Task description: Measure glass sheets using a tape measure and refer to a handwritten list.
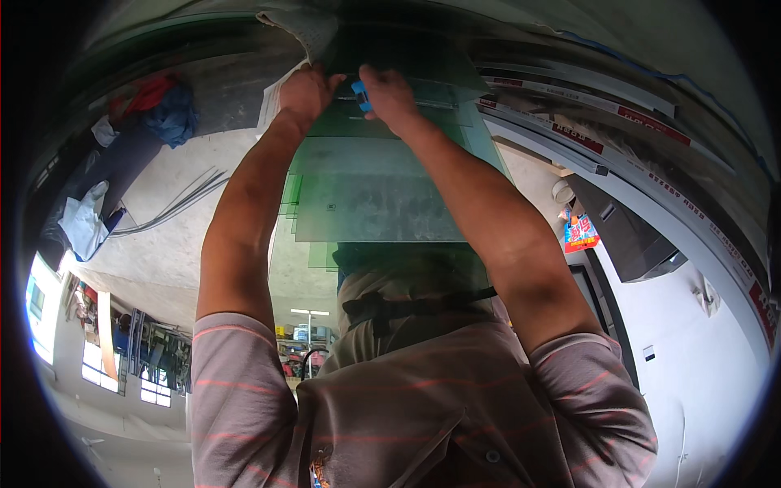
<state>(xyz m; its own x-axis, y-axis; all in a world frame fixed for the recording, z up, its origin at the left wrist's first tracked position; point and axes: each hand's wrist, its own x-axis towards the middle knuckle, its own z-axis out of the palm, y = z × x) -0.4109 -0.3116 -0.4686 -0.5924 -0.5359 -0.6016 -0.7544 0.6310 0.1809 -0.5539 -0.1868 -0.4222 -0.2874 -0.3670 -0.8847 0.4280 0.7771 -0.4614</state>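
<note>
Several stacked greenish glass panes [384,207] lie in front of my body, their edges stepped at the left. My right hand [393,100] is closed around a small blue tool [361,96], which looks like a tape measure. Most of that tool is hidden by the fingers. At the left edge of the panes is my left hand [305,91], its thumb pointing towards the blue tool. Its fingertips are hidden, so a grip cannot be made out. Beside this hand, a pale paper-like sheet [270,100] hangs at the edge.
Long wrapped profiles [579,137] with red printed bands run along the right. On the left, blue cloth [172,116] and a white plastic bag [85,216] rest on a dark surface. Thin dark rods [177,204] lie near the floor. A dark cabinet [622,226] stands at the right.
</note>
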